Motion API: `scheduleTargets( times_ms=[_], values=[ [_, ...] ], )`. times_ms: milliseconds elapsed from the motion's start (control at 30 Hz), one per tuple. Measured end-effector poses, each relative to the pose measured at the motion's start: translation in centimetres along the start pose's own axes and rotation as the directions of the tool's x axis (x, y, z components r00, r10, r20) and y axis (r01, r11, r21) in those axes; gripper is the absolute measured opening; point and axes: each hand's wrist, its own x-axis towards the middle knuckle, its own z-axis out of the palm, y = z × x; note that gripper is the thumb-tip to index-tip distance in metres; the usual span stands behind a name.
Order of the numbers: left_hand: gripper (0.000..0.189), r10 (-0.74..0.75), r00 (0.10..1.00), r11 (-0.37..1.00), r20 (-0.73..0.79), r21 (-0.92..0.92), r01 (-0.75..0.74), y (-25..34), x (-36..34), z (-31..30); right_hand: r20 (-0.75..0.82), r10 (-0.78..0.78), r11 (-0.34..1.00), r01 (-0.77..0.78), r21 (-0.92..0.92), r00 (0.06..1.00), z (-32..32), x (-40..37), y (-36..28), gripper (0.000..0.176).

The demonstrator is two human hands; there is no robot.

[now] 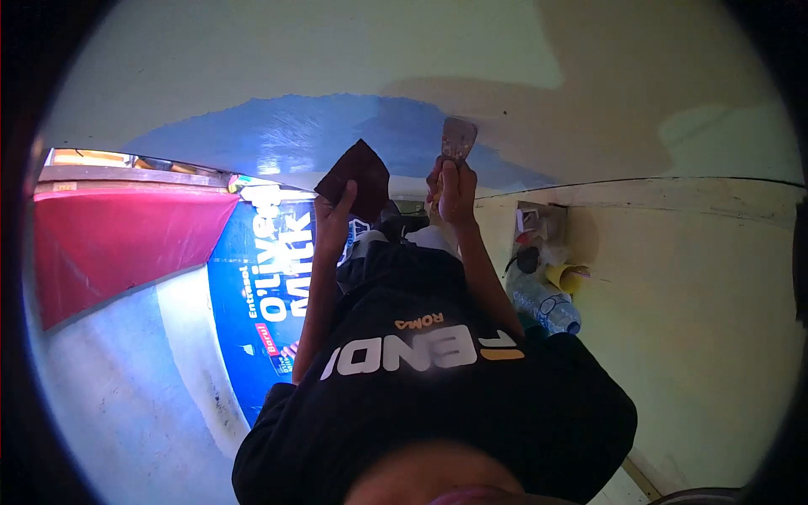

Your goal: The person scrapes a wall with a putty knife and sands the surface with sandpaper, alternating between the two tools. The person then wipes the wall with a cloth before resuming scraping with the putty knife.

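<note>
scraper (459,139) in right hand (454,189) points blade-up.

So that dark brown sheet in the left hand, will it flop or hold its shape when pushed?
The dark brown sheet is probably fairly stiff: pinched only near its lower edge by the left hand, it stands up without drooping. It looks thin, so it is likely light and would bend under firm pressure.
</note>
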Motion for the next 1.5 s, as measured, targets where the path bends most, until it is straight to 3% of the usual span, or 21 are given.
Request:
scheduleTargets(
  times_ms=[200, 267, 300, 400, 533, 633, 767, 867, 900, 1000, 1067, 1100, 1233, 1433, 1500],
  values=[
    [0.033, 0.032, 0.999, 0.997, 0.003, 0.073, -0.032, 0.2, 0.3, 0.3, -0.032, 0.014, 1.000, -0.015, -0.016, 0.999, 0.4, -0.4, -0.9, 0.032],
    [0.034, -0.002, 0.999, 0.999, 0.035, 0.047, 0.000, -0.2, 0.9, -0.2, 0.011, 0.045, 0.992, -0.043, -0.116, 0.999, -1.1, -0.2, 0.0, 0.037],
    [0.036, 0.000, 1.000, 0.999, -0.023, 0.053, 0.001, 0.5, 0.7, 0.4, 0.035, 0.050, 0.986, -0.043, -0.162, 0.998, -1.1, 0.5, -0.2, 0.040],
    [0.037, 0.052, 0.998, 0.995, 0.022, 0.089, -0.054, 0.2, 1.1, -0.1, 0.059, -0.003, 0.988, 0.012, -0.151, 0.998, -0.6, 0.7, -1.0, 0.040],
    [0.036, -0.083, 0.995, 0.993, 0.057, 0.083, 0.078, 0.1, 1.6, -0.4, 0.038, -0.021, 0.998, 0.023, -0.065, 0.999, -0.3, 0.9, -0.9, 0.033],
    [0.036, 0.057, 0.998, 0.998, 0.039, 0.021, -0.058, 0.6, 1.8, 0.2, 0.015, 0.036, 0.999, -0.035, -0.035, 0.999, 0.2, 0.3, -1.0, 0.035],
    [0.036, -0.028, 0.997, 0.999, 0.071, 0.038, 0.026, -0.5, 2.3, -0.7, 0.009, 0.075, 0.993, -0.073, -0.096, 0.997, -0.8, -0.4, 0.3, 0.039],
    [0.035, 0.021, 1.000, 0.986, 0.016, 0.166, -0.023, -0.1, 2.2, -0.4, 0.022, 0.046, 0.992, -0.043, -0.117, 0.999, -0.8, 0.2, -0.2, 0.039],
    [0.034, 0.105, 0.993, 0.989, 0.059, 0.095, -0.111, 0.0, 2.5, -0.2, 0.026, 0.052, 0.993, -0.049, -0.109, 0.998, -0.4, 0.1, -0.7, 0.039],
    [0.033, -0.085, 0.996, 0.996, 0.032, 0.036, 0.083, 0.4, 2.3, 0.2, 0.035, 0.003, 0.998, -0.001, -0.066, 0.999, 0.2, 0.6, -1.7, 0.040],
    [0.034, -0.005, 0.999, 0.988, 0.036, 0.155, -0.001, 0.4, 2.4, 0.0, 0.016, 0.062, 0.998, -0.062, -0.014, 0.998, -0.2, -0.2, 0.3, 0.040],
    [0.035, 0.024, 0.998, 0.994, 0.061, 0.101, -0.030, 0.2, 2.6, 0.1, 0.016, 0.092, 0.996, -0.092, 0.011, 0.996, 0.2, -0.1, -0.2, 0.040],
    [0.035, -0.028, 0.997, 0.999, 0.073, 0.017, 0.027, -0.7, 2.9, -0.2, -0.019, 0.099, 0.995, -0.099, -0.011, 0.995, 0.4, -0.6, -0.9, 0.041],
    [0.035, 0.020, 0.998, 1.000, 0.064, 0.015, -0.021, -1.1, 3.0, -0.4, 0.001, 0.058, 0.996, -0.057, -0.074, 0.998, 0.0, -0.3, -0.6, 0.041],
    [0.035, -0.036, 0.996, 0.999, 0.075, 0.036, 0.034, -1.1, 3.0, -0.6, -0.015, 0.038, 0.995, -0.039, -0.087, 0.999, 0.0, -0.3, 0.0, 0.040]
  ],
)
